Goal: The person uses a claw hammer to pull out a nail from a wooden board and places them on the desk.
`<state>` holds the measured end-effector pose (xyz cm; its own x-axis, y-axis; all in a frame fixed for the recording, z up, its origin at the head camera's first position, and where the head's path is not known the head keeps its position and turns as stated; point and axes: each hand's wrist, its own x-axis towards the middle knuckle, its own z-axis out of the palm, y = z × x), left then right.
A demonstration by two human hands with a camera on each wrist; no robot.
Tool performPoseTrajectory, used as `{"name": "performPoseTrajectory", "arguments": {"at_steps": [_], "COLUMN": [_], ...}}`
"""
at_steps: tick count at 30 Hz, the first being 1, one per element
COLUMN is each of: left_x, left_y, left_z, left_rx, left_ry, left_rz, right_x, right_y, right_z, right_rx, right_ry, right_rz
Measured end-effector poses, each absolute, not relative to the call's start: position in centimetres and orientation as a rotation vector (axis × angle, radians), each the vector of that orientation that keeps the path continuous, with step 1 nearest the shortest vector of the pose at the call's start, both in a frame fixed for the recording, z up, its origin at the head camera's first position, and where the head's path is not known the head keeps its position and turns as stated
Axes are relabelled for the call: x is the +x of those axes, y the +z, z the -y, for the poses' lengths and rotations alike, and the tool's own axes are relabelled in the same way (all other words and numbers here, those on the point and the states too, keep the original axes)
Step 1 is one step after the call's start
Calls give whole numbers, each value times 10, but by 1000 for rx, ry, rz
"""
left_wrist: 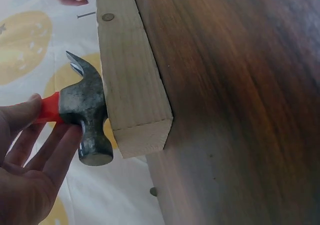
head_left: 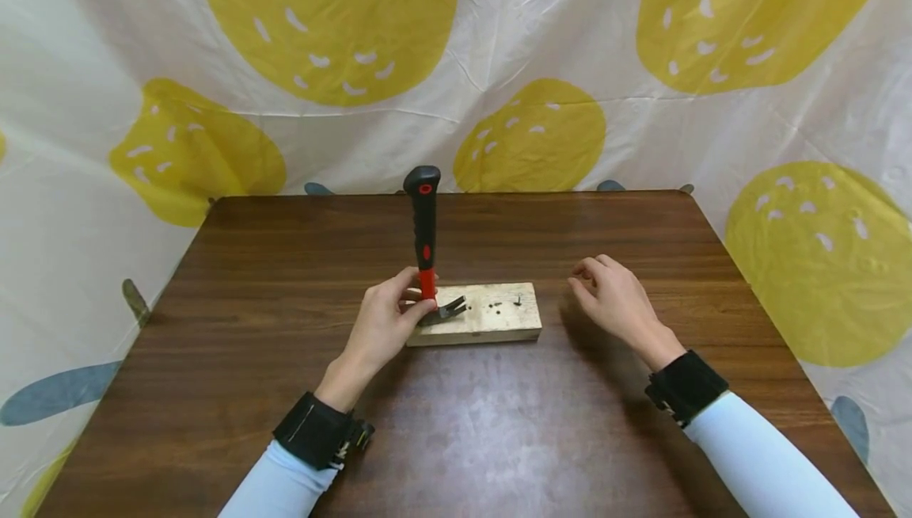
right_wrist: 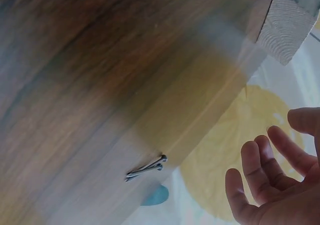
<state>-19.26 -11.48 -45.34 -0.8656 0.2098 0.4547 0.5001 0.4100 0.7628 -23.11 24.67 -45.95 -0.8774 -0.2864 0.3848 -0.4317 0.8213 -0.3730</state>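
Note:
A claw hammer (head_left: pixel 423 225) with a black and red handle stands upright, its head down on a pale wooden block (head_left: pixel 492 334). My left hand (head_left: pixel 379 318) pinches the red neck just above the head, thumb on one side and fingers on the other. In the left wrist view the steel hammer head (left_wrist: pixel 82 102) lies against the block's face. A nail (head_left: pixel 518 301) sticks up near the block's right end, and several dark holes mark the top. My right hand (head_left: pixel 618 302) hovers right of the block, fingers loosely bent and holding nothing.
Loose nails (right_wrist: pixel 146 168) lie together on the table in the right wrist view. The brown wooden table (head_left: pixel 285 264) reaches back to a white curtain (head_left: pixel 492 43) with yellow fruit prints.

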Motion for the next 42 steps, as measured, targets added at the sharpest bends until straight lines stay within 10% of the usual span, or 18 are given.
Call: {"name": "performPoseTrajectory", "arguments": {"at_steps": [42], "left_x": [-193], "left_y": [-461], "left_z": [110], "left_rx": [-633], "left_ry": [-1265], "left_rz": [2492], "right_x": [-223], "right_y": [-470], "right_z": [-222], "right_rx": [1296], "right_ry": [888], "right_rz": [2763]}}
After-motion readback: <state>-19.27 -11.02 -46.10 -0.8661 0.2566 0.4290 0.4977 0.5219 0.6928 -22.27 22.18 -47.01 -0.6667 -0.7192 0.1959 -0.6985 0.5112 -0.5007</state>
